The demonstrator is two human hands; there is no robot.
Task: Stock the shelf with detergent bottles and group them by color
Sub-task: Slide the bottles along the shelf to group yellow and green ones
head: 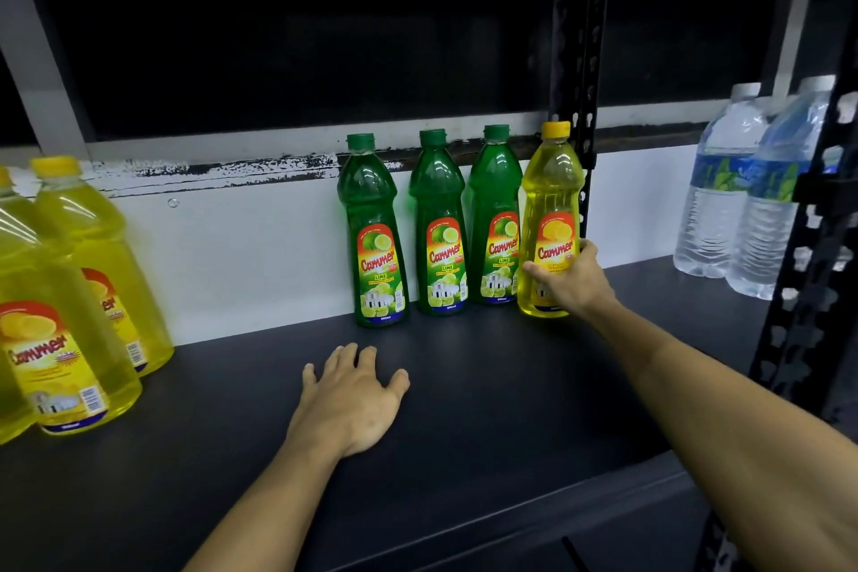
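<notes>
Three green detergent bottles stand upright in a row at the back of the dark shelf. Right beside them stands a yellow detergent bottle with a yellow cap; my right hand is wrapped around its lower part. My left hand lies flat on the shelf, fingers spread, holding nothing, in front of the green row. At the far left, larger yellow detergent bottles stand grouped together, partly cut off by the frame edge.
Two clear water bottles stand at the right, beyond a black perforated upright post. Another black post frames the right front corner. A white back wall runs behind the shelf.
</notes>
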